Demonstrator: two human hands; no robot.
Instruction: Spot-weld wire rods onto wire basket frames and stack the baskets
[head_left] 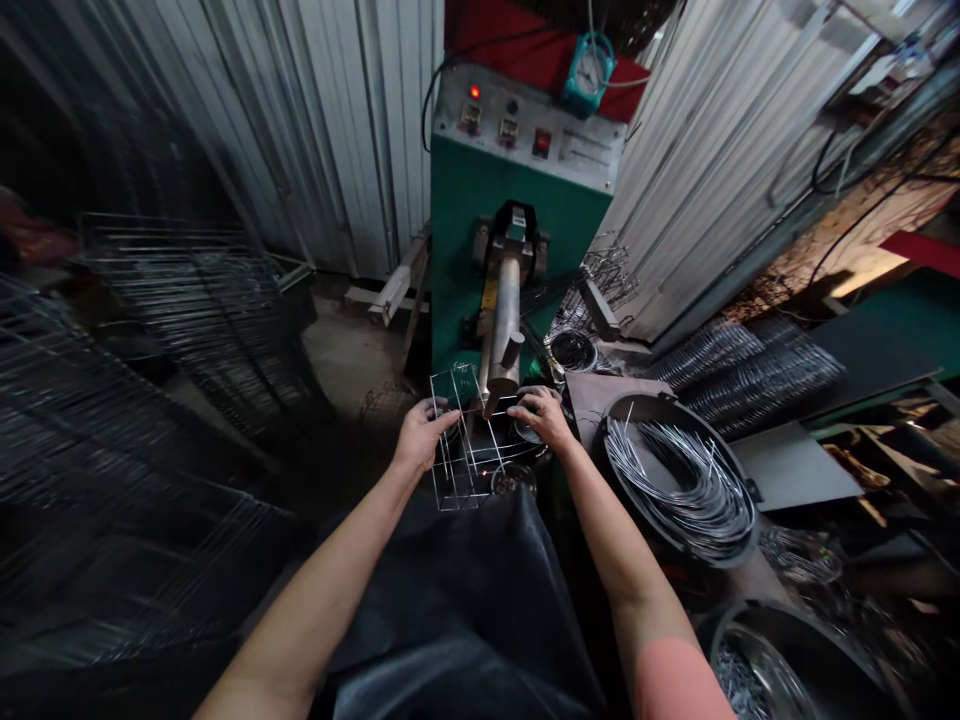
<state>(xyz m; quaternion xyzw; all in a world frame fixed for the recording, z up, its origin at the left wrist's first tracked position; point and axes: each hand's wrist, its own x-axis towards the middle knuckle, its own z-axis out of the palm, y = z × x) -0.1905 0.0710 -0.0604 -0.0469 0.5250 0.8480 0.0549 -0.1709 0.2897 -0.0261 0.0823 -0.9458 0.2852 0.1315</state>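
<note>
A rectangular wire frame (459,440), made of thin bright metal rods, stands in front of the green welding machine (495,190). My left hand (424,432) grips its left side. My right hand (544,415) holds a rod of the same frame, just right of the machine's round steel electrode arm (504,320). The rod's end near the arm's tip is partly hidden by my fingers. A small red glow shows low in the frame, near a round dish (514,478) of small parts.
A black round tray (679,480) of cut wire rods sits to my right, and a steel bowl (780,670) of short wire pieces lies lower right. Stacked wire racks (187,320) fill the left. Corrugated metal walls stand behind the machine.
</note>
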